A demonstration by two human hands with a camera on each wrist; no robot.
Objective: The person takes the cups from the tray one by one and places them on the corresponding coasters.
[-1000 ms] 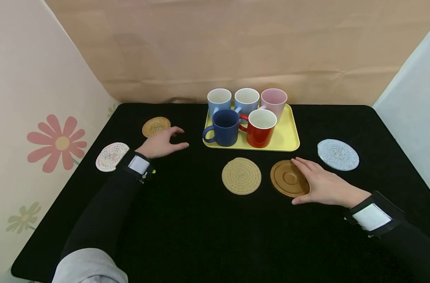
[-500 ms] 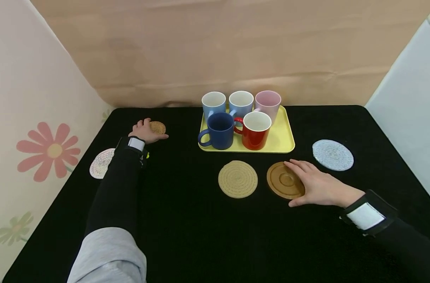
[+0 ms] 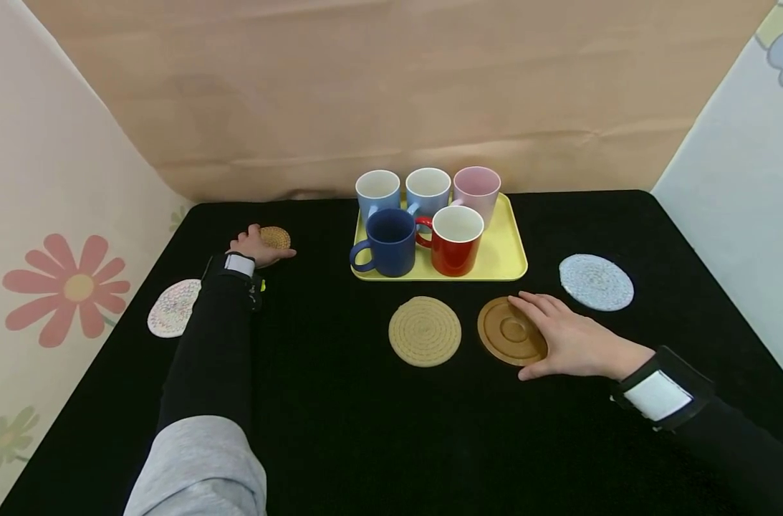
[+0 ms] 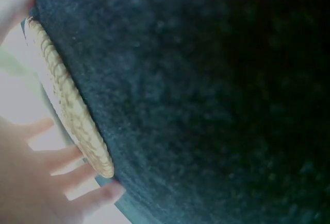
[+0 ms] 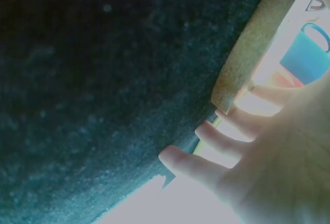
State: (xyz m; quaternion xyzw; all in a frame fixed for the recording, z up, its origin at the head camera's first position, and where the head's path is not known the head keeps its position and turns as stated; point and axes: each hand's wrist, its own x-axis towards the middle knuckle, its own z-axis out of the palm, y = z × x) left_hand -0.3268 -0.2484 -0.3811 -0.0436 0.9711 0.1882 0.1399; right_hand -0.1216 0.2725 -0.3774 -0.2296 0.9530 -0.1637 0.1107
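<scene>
My left hand [image 3: 257, 248] is spread over a small tan woven coaster [image 3: 276, 237] at the far left of the table. In the left wrist view the woven coaster [image 4: 72, 105] lies flat, thumb past one end, fingertips right at the other. My right hand [image 3: 568, 340] spans a round brown wooden coaster [image 3: 503, 333], its fingertips at the far rim and its thumb just beyond the near rim. The right wrist view shows this wooden coaster [image 5: 247, 54] edge-on, low on the black surface, with extended fingers [image 5: 221, 141] by its end.
A yellow tray [image 3: 503, 254] at the back holds several mugs, among them a dark blue mug [image 3: 391, 244] and a red mug [image 3: 454, 247]. Other round mats lie about: beige [image 3: 425, 332], pale blue [image 3: 596, 282] and speckled white [image 3: 172, 309].
My left hand has moved away and left, from beside the tan woven coaster to over it. My right hand stays at the wooden coaster. The head view has shifted slightly.
</scene>
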